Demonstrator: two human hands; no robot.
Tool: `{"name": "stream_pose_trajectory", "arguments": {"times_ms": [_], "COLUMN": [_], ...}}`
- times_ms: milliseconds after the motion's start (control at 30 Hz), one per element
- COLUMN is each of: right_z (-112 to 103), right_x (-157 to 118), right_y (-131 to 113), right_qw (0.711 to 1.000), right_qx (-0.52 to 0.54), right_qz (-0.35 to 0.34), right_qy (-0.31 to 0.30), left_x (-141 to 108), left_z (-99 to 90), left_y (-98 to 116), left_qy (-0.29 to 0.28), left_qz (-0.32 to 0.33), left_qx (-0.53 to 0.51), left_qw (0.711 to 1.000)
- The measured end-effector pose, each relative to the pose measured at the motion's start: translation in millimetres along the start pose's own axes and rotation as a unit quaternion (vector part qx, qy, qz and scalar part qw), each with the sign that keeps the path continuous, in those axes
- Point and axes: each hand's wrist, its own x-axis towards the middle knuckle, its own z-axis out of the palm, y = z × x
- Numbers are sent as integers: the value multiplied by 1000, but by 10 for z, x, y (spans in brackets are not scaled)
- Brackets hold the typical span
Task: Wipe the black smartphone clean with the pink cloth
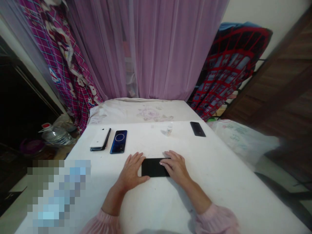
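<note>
A black smartphone [152,167] lies flat and sideways on the white-covered table, its dark face up. My left hand [130,172] holds its left end, thumb along the near edge and fingers at the far corner. Over the phone's right end is my right hand [177,167], thumb and fingertips pinched together on a small white piece [161,163] that touches or nearly touches the screen. What this piece is made of is too small to tell. Beyond the phone stands a small clear bottle [169,130] with a white label.
On the table's left are a stack of phones [98,139] with a white one on top, and a blue phone [119,141]. A dark phone [198,129] lies at the far right. The table's left corner is blurred out. Purple curtains [158,48] hang behind.
</note>
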Motion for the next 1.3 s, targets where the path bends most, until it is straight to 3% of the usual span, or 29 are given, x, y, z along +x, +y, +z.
{"name": "stream_pose_trajectory", "arguments": {"times_ms": [133,300,433,600,700,867,1000,1133,1300], "right_z": [77,33,-70,-49,52,99,-5,-13,85], "right_x": [153,-149,-319,-75,72,-90,-257,-124,32], "right_y": [-8,-92,2,198,111,-135,13,239,140], "right_qw": [1000,999,998,1000,999,997,998,999,999], "right_qx": [-3,19,24,4,11,44,30,-1,21], "right_qz": [13,-26,-55,-26,-20,-70,-59,-8,-10], "right_qy": [20,-4,-32,12,28,-5,-9,42,47], "left_x": [-2,-1,4,7,2,-6,2,10,6], "left_z": [-12,-4,4,20,36,44,22,6,14], "left_y": [20,32,24,7,-8,-14,8,16,15], "left_qy": [-3,6,-2,-3,5,18,4,-3,1], "left_qz": [-6,-6,-7,-4,2,13,0,-4,-4], "left_qx": [6,8,11,14,19,17,13,13,14], "left_qw": [1000,1000,1000,1000,1000,1000,1000,1000,1000]}}
